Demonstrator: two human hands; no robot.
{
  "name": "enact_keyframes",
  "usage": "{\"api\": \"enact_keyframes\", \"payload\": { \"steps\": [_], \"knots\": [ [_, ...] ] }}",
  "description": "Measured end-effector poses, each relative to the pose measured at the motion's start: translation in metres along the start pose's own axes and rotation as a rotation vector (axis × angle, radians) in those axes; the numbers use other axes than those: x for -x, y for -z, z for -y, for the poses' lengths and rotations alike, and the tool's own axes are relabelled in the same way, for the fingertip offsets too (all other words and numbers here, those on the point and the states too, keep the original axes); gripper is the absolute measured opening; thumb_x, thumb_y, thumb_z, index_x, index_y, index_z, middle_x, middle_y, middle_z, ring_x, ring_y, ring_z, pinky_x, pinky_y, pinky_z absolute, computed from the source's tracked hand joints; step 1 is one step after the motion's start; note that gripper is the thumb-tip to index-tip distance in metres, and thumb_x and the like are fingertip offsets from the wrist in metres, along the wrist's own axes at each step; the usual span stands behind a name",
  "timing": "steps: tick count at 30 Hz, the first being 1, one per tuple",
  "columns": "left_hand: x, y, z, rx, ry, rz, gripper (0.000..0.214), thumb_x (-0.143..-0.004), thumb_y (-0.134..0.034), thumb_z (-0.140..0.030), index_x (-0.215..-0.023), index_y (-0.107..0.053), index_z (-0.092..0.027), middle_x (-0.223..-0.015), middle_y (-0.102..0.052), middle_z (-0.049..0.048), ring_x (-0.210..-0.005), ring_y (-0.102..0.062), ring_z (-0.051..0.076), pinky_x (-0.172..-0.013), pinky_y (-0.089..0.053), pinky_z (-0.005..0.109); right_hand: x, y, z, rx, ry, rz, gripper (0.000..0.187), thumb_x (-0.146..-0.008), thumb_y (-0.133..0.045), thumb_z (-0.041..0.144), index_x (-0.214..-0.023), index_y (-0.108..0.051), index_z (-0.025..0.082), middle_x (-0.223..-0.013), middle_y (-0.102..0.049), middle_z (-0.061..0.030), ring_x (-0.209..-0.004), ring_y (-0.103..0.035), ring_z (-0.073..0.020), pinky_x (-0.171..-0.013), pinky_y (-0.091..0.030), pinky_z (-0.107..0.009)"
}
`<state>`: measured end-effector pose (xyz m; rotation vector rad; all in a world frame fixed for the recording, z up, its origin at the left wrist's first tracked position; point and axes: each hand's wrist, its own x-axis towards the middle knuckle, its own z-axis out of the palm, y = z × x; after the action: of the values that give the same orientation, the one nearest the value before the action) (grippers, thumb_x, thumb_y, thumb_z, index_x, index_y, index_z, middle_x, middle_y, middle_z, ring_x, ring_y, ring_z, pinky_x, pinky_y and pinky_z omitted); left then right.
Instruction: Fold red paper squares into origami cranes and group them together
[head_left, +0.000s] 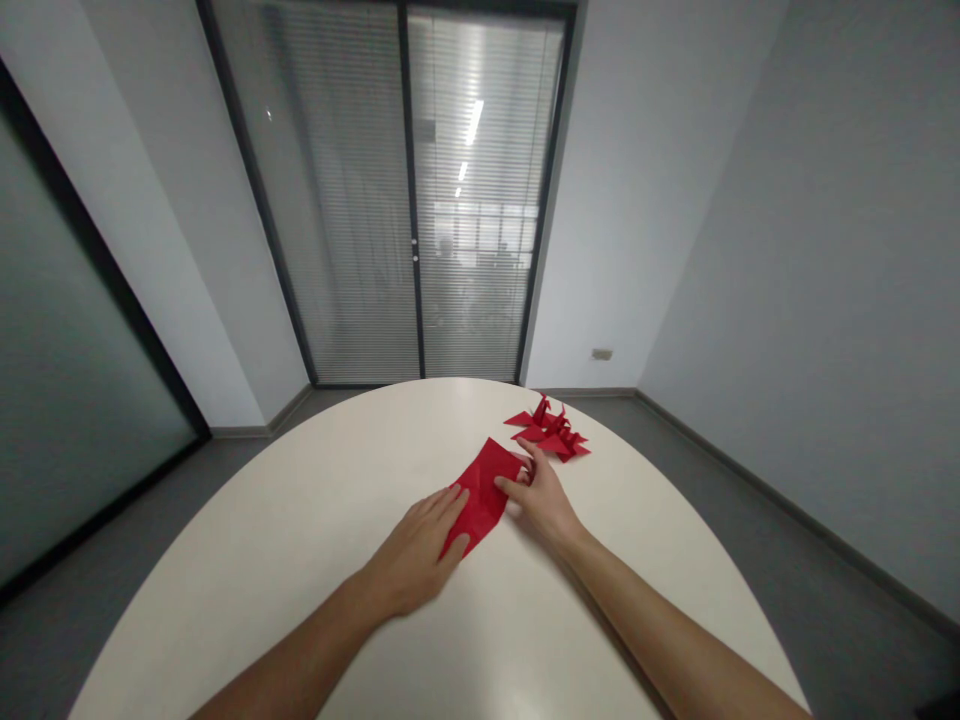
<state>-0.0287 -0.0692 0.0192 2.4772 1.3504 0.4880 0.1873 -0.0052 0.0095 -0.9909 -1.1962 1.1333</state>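
Note:
A folded red paper sheet lies flat on the round white table. My left hand rests flat on the sheet's near left end, fingers stretched out. My right hand presses on the sheet's right edge, its thumb and fingers spread on the paper. Just beyond my right hand sit a few folded red paper cranes, apart from the sheet.
The table's rounded edge curves away at the far side. Behind it are a grey floor, glass doors with blinds, a glass partition at the left and a plain wall at the right.

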Motion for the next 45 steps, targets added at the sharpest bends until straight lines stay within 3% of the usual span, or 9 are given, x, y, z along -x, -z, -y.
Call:
{"api": "enact_keyframes", "payload": {
  "steps": [7, 11, 16, 24, 27, 30, 37, 42, 45],
  "knots": [
    [-0.012, -0.015, 0.014, 0.258, 0.114, -0.149, 0.077, -0.094, -0.047, -0.024, -0.160, -0.008, -0.015, -0.164, -0.023, 0.0166, -0.150, -0.029, 0.027, -0.122, -0.030, 0.048, 0.006, -0.001, 0.006, 0.331, 0.143, 0.224, 0.025, -0.085, -0.059, 0.024, -0.108, -0.065, 0.016, -0.107, -0.073, -0.0100, -0.096, -0.068, -0.0234, -0.087, -0.055, -0.039],
    [-0.018, -0.024, 0.021, 0.248, 0.091, -0.245, 0.094, -0.086, -0.057, -0.019, -0.160, 0.002, -0.020, -0.167, -0.013, 0.0171, -0.153, -0.019, 0.030, -0.122, -0.028, 0.051, 0.008, 0.003, 0.007, 0.480, 0.213, 0.336, 0.031, -0.086, -0.052, 0.015, -0.112, -0.069, 0.019, -0.109, -0.073, -0.0078, -0.097, -0.067, -0.0223, -0.087, -0.054, -0.036],
    [-0.021, -0.025, 0.021, 0.136, 0.040, -0.356, 0.101, -0.081, -0.061, -0.017, -0.158, 0.004, -0.023, -0.167, -0.012, 0.0157, -0.153, -0.016, 0.031, -0.123, -0.025, 0.055, 0.012, 0.006, 0.015, 0.690, 0.387, 0.488, 0.050, -0.077, -0.051, 0.002, -0.120, -0.070, 0.021, -0.118, -0.071, -0.0070, -0.111, -0.063, -0.0229, -0.102, -0.048, -0.039],
    [-0.020, -0.010, 0.009, 0.016, 0.019, -0.336, 0.098, -0.074, -0.064, -0.017, -0.157, -0.013, -0.018, -0.152, -0.044, 0.0181, -0.138, -0.044, 0.032, -0.113, -0.040, 0.054, 0.017, 0.004, 0.025, 0.957, 0.562, 0.692, 0.048, -0.085, -0.050, 0.006, -0.129, -0.067, 0.018, -0.130, -0.068, -0.0082, -0.118, -0.059, -0.0240, -0.106, -0.046, -0.039],
    [-0.016, -0.007, 0.004, -0.027, -0.056, -0.309, 0.099, -0.068, -0.063, -0.017, -0.156, -0.019, -0.017, -0.150, -0.047, 0.0177, -0.136, -0.047, 0.033, -0.114, -0.038, 0.055, 0.017, 0.003, 0.026, 0.972, 0.572, 0.714, 0.049, -0.086, -0.050, 0.007, -0.130, -0.066, 0.017, -0.131, -0.067, -0.0085, -0.118, -0.059, -0.0236, -0.106, -0.045, -0.038],
    [-0.012, -0.005, 0.001, -0.024, -0.086, -0.260, 0.090, -0.071, -0.058, -0.017, -0.155, -0.026, -0.015, -0.150, -0.048, 0.0170, -0.136, -0.047, 0.032, -0.116, -0.035, 0.056, 0.018, 0.002, 0.027, 0.972, 0.581, 0.715, 0.049, -0.085, -0.049, 0.007, -0.130, -0.066, 0.017, -0.131, -0.067, -0.0085, -0.118, -0.060, -0.0240, -0.106, -0.045, -0.039],
    [-0.011, -0.001, 0.005, 0.039, 0.077, -0.182, 0.052, -0.091, -0.036, -0.016, -0.142, -0.049, -0.018, -0.142, -0.059, 0.0110, -0.130, -0.056, 0.024, -0.116, -0.036, 0.051, 0.023, 0.002, 0.039, 1.033, 0.571, 0.739, 0.044, -0.080, -0.065, 0.024, -0.124, -0.069, 0.019, -0.133, -0.066, -0.0094, -0.118, -0.059, -0.0288, -0.104, -0.043, -0.041],
    [-0.018, -0.006, 0.008, 0.007, 0.078, -0.209, 0.045, -0.088, -0.048, -0.019, -0.132, -0.058, -0.019, -0.132, -0.065, 0.0118, -0.120, -0.061, 0.026, -0.106, -0.047, 0.044, 0.021, 0.001, 0.038, 1.092, 0.555, 0.668, 0.029, -0.098, -0.050, 0.030, -0.111, -0.074, 0.022, -0.119, -0.072, -0.0079, -0.106, -0.063, -0.0251, -0.096, -0.044, -0.041],
    [-0.025, -0.010, 0.008, -0.023, 0.010, -0.192, 0.046, -0.085, -0.054, -0.020, -0.131, -0.058, -0.021, -0.131, -0.065, 0.0111, -0.120, -0.060, 0.026, -0.106, -0.046, 0.045, 0.021, -0.001, 0.030, 1.063, 0.537, 0.615, 0.031, -0.099, -0.048, 0.027, -0.121, -0.069, 0.021, -0.119, -0.072, -0.0083, -0.107, -0.063, -0.0241, -0.097, -0.045, -0.040]
  ]
}}
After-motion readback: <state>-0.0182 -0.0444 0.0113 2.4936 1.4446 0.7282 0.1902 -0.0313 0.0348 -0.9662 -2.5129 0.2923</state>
